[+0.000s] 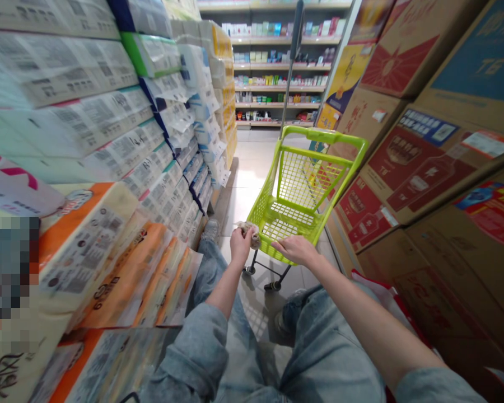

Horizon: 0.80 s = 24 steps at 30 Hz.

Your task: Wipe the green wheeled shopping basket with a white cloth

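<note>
1. Left hand (240, 244): fingers pinched on a crumpled beige-gray cloth (255, 239), held at the near left corner of the cart basket.
2. Right hand (296, 250): fingers curled at the basket's near edge, just right of the cloth; can't tell whether it actually grips.
3. Lime-green plastic shopping cart (294, 206): upright on the floor directly ahead of both hands, handle at the far end, black casters (273, 286) below.
4. Denim-clad legs (235, 336) extend toward the cart; gray sneaker (210, 230) on left foot, beside the stacks.
5. Pole (288, 84) with dark grip rises behind the cart.
6. Left side: orange-and-cream tissue packs (121, 274) near, white printed packs (71, 61) stacked beyond.
7. Right side: stacked cardboard cartons (437, 252), bottle graphics on some.
8. Far end: shelving (277, 88) with rows of small packaged goods.
</note>
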Each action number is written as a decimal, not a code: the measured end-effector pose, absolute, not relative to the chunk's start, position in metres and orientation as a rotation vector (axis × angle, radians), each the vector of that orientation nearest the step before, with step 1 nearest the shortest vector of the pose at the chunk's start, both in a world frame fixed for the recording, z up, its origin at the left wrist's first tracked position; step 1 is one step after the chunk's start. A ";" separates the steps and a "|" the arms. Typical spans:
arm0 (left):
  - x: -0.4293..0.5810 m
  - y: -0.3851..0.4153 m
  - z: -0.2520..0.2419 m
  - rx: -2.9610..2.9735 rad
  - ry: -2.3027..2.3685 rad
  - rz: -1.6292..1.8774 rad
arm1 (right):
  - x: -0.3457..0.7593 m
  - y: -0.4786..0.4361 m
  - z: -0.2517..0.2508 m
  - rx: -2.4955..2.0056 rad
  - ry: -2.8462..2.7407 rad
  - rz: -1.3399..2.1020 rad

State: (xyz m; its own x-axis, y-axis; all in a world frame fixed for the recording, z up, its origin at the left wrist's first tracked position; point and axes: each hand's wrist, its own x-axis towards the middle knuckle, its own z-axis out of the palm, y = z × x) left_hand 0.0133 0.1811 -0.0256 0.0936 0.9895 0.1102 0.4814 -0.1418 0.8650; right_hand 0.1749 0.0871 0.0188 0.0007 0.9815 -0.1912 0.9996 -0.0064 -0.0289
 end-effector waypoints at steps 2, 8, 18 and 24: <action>0.017 0.163 -0.036 1.635 1.329 0.923 | 0.176 0.089 0.017 2.146 2.126 -0.228; 0.016 0.152 -0.057 1.295 1.408 1.162 | 0.171 0.088 0.017 2.132 2.173 -0.199; 0.015 0.217 -0.004 2.177 1.621 0.689 | 0.165 0.080 0.019 2.111 2.220 -0.200; 0.030 0.215 -0.001 2.414 1.631 0.393 | 0.174 0.080 0.019 2.113 2.196 -0.241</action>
